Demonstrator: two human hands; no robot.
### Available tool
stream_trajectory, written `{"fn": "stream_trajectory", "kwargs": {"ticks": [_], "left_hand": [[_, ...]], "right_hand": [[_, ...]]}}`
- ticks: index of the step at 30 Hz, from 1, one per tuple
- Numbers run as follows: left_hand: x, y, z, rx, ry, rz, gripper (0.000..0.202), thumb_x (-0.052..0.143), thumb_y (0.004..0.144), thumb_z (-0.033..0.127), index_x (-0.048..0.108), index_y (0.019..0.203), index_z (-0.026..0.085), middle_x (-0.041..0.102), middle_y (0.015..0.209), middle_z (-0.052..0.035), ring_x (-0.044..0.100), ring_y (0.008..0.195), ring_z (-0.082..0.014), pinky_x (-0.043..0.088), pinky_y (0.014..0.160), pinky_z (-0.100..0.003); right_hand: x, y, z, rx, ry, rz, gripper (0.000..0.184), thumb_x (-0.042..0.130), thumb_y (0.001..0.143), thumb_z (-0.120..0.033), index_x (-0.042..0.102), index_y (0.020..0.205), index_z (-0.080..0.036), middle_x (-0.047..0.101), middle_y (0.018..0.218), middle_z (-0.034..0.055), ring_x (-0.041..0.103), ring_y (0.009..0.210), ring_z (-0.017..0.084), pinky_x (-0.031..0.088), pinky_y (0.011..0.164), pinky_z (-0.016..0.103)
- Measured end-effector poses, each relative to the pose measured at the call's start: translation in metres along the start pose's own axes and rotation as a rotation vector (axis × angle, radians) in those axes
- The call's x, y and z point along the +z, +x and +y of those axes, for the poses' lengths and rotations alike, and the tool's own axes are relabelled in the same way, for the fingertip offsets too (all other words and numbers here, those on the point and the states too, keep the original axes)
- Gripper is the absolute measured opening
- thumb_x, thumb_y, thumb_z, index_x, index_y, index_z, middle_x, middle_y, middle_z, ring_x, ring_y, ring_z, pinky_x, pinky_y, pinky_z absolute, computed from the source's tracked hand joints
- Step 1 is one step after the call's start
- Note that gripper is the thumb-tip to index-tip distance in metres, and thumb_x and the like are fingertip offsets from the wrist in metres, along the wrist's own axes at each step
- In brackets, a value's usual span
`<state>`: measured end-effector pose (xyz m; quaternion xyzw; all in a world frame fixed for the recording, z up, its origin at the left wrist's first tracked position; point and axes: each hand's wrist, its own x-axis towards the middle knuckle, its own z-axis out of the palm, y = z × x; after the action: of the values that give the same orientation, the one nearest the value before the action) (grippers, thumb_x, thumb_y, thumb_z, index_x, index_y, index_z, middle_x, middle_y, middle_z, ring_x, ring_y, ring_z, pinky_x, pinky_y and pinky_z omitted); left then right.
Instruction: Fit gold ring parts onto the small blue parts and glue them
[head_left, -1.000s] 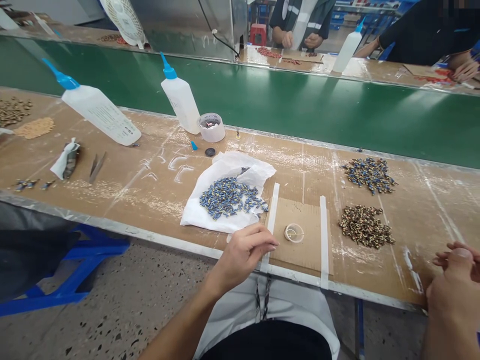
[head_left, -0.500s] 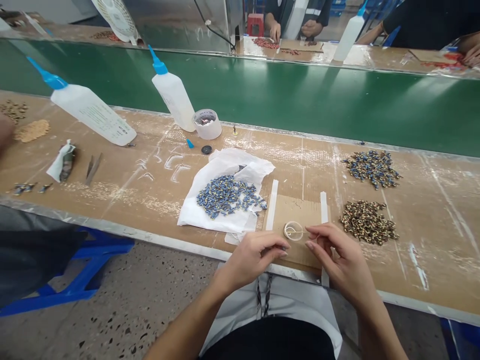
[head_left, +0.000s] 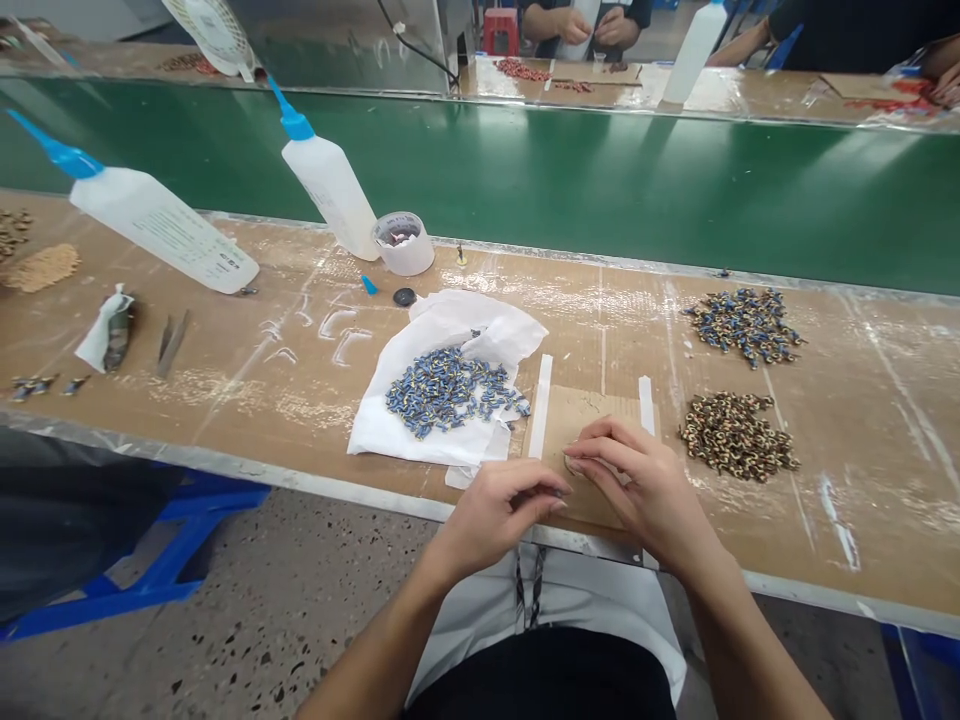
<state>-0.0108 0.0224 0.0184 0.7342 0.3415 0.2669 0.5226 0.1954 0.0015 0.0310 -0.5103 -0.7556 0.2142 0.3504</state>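
My left hand is closed in a pinch above the brown cardboard pad, near the table's front edge. Whatever its fingertips hold is too small to name. Just right of it, my right hand reaches over the pad with thumb and fingers drawn together, and what they grip is hidden. A small round clear dish lies under those fingers, mostly covered. To the left, many tiny blue and yellow parts are heaped on a white sheet.
Right of the pad lie a pile of blue-and-gold pieces and a pile of dark gold pieces. Two blue-tipped bottles, a tape roll and tweezers are at left. Beyond the green belt, other people work.
My right hand has moved left over the dish, covering most of it and the thin pale stick seen there before. My left hand has hardly moved. The view has shifted slightly.
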Motion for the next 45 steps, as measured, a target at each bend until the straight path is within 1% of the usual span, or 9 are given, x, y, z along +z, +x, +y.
{"fn": "stream_trajectory", "kwargs": {"ticks": [4,7,10,13,18,22,25,30,45], "left_hand": [[0.001,-0.002,0.000,0.010,-0.001,-0.007,0.008,0.063,0.092,0.014,0.071,0.094,0.014,0.071,0.086,-0.0032,0.062,0.079,-0.0129,0.045,0.075,-0.021],[0.001,-0.002,0.001,0.002,0.014,-0.005,0.008,0.064,0.091,0.015,0.071,0.095,0.013,0.072,0.087,-0.0040,0.063,0.079,-0.0135,0.045,0.073,-0.021],[0.002,-0.002,0.002,-0.009,0.037,-0.010,0.009,0.066,0.090,0.017,0.071,0.096,0.013,0.072,0.087,-0.0040,0.063,0.077,-0.0135,0.045,0.069,-0.021],[0.002,-0.001,0.002,-0.002,0.063,-0.011,0.008,0.067,0.090,0.017,0.072,0.095,0.014,0.073,0.086,-0.0036,0.063,0.077,-0.0136,0.045,0.069,-0.021],[0.005,0.002,0.001,0.029,0.137,-0.007,0.005,0.070,0.088,0.018,0.072,0.090,0.014,0.072,0.079,-0.0014,0.062,0.069,-0.0122,0.045,0.067,-0.022],[0.010,0.003,0.000,0.040,0.172,0.017,0.007,0.068,0.089,0.018,0.073,0.091,0.014,0.074,0.081,-0.0028,0.063,0.068,-0.0126,0.046,0.067,-0.022],[0.011,0.003,-0.002,0.043,0.170,0.027,0.009,0.067,0.090,0.019,0.073,0.093,0.014,0.075,0.084,-0.0035,0.063,0.068,-0.0129,0.047,0.068,-0.023],[0.011,0.004,-0.003,0.041,0.187,-0.001,0.010,0.065,0.091,0.021,0.073,0.093,0.016,0.075,0.083,-0.0032,0.063,0.068,-0.0135,0.047,0.066,-0.023],[0.012,0.004,-0.002,0.042,0.192,-0.007,0.010,0.063,0.091,0.019,0.072,0.090,0.015,0.072,0.079,-0.0026,0.063,0.070,-0.0141,0.045,0.067,-0.023]], "right_hand": [[-0.001,0.001,0.008,-0.027,-0.168,0.110,0.012,0.061,0.092,-0.012,0.071,0.091,-0.019,0.061,0.095,0.0071,0.055,0.087,0.020,0.045,0.075,0.033],[-0.006,-0.004,0.011,-0.012,-0.176,0.116,0.014,0.060,0.093,-0.014,0.071,0.088,-0.020,0.060,0.097,0.0070,0.053,0.090,0.021,0.044,0.077,0.035],[-0.009,-0.010,0.013,0.065,-0.062,0.083,0.014,0.060,0.094,-0.016,0.071,0.088,-0.023,0.060,0.099,0.0057,0.056,0.093,0.021,0.044,0.080,0.035],[-0.006,-0.015,0.015,0.187,0.100,0.112,0.012,0.062,0.093,-0.021,0.071,0.087,-0.025,0.061,0.098,0.0037,0.059,0.092,0.019,0.045,0.080,0.034],[0.004,-0.023,0.014,0.367,0.369,0.287,0.009,0.064,0.093,-0.027,0.072,0.088,-0.025,0.067,0.093,0.0026,0.064,0.090,0.018,0.049,0.077,0.030],[0.013,-0.037,0.005,0.506,0.464,0.439,0.009,0.067,0.091,-0.031,0.072,0.093,-0.024,0.072,0.090,0.0027,0.067,0.080,0.016,0.054,0.074,0.028],[0.021,-0.047,-0.002,0.492,0.449,0.476,0.010,0.067,0.091,-0.031,0.072,0.093,-0.022,0.073,0.090,0.0038,0.069,0.081,0.017,0.055,0.074,0.028],[0.029,-0.056,-0.002,0.392,0.395,0.445,0.007,0.066,0.091,-0.028,0.071,0.091,-0.022,0.072,0.088,0.0048,0.069,0.083,0.020,0.056,0.073,0.030],[0.031,-0.057,-0.002,0.361,0.393,0.394,0.006,0.064,0.093,-0.023,0.070,0.094,-0.022,0.072,0.091,0.0056,0.069,0.086,0.021,0.056,0.076,0.033]]}}
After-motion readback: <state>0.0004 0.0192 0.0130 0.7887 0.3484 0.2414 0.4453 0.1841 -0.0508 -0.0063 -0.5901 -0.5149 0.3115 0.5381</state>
